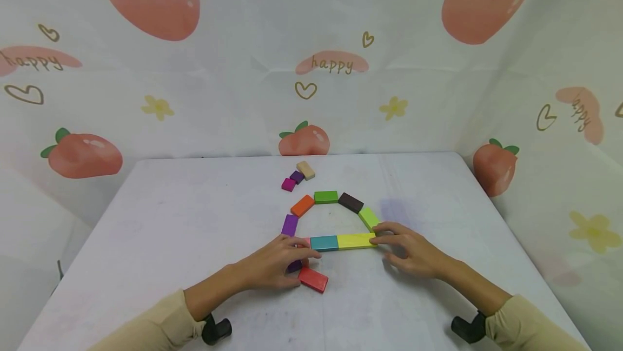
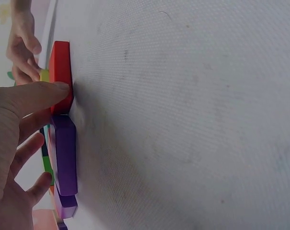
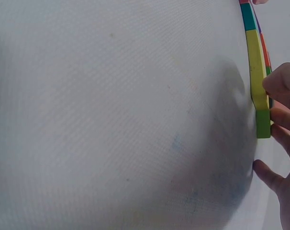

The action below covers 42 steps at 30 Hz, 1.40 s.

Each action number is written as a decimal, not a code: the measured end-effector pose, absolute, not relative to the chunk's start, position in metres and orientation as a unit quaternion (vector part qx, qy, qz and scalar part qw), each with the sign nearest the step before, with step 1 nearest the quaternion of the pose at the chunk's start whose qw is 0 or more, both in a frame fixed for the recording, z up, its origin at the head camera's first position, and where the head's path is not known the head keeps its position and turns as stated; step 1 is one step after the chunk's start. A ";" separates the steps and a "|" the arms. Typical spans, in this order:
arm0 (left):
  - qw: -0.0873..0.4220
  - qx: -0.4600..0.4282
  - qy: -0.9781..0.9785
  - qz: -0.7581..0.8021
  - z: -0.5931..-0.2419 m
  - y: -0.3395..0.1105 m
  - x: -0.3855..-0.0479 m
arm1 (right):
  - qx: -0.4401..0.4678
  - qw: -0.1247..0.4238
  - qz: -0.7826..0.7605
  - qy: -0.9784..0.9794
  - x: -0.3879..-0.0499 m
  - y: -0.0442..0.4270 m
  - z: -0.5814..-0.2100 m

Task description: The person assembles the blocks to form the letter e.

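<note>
My left hand [image 1: 277, 263] pinches the near red block [image 1: 313, 279] at its left end; in the left wrist view the thumb lies on that red block [image 2: 61, 72], beside a dark purple block [image 2: 64, 155]. A pink block under the left fingers, a teal block [image 1: 324, 243] and a yellow block [image 1: 357, 240] lie in a straight row. My right hand [image 1: 413, 251] has its fingertips at the row's right end, touching the yellow block [image 3: 256, 67] and the light green block [image 3: 263, 123]. Purple [image 1: 290, 225], orange [image 1: 303, 206], green [image 1: 326, 197] and dark brown [image 1: 351, 203] blocks curve above the row.
Beyond the arch, beige [image 1: 306, 170], dark purple [image 1: 297, 177] and magenta [image 1: 288, 184] blocks lie close together on the white table [image 1: 194, 205]. A printed cloth [image 1: 233, 97] hangs behind the table and along its right side.
</note>
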<state>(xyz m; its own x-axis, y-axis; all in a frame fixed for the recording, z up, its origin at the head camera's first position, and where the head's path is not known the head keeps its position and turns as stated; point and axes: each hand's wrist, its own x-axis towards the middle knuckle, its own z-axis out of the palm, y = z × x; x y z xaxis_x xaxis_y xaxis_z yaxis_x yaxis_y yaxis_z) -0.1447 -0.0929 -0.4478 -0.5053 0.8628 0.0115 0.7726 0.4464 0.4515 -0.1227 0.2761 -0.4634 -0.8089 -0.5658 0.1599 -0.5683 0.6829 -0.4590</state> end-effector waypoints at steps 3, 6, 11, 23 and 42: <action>0.105 0.488 0.842 0.203 -0.448 -0.093 -0.145 | 0.308 0.001 0.251 -0.917 -0.123 0.276 -0.463; 0.104 0.489 0.843 0.200 -0.448 -0.094 -0.145 | 0.308 -0.002 0.251 -0.918 -0.123 0.276 -0.462; 0.109 0.487 0.843 0.201 -0.446 -0.094 -0.146 | 0.307 -0.005 0.251 -0.918 -0.124 0.275 -0.461; 0.112 0.487 0.844 0.197 -0.445 -0.095 -0.146 | 0.314 -0.006 0.254 -0.915 -0.125 0.275 -0.460; -0.043 0.364 0.895 0.254 -0.432 -0.092 -0.218 | 0.312 0.000 0.251 -0.916 -0.124 0.276 -0.462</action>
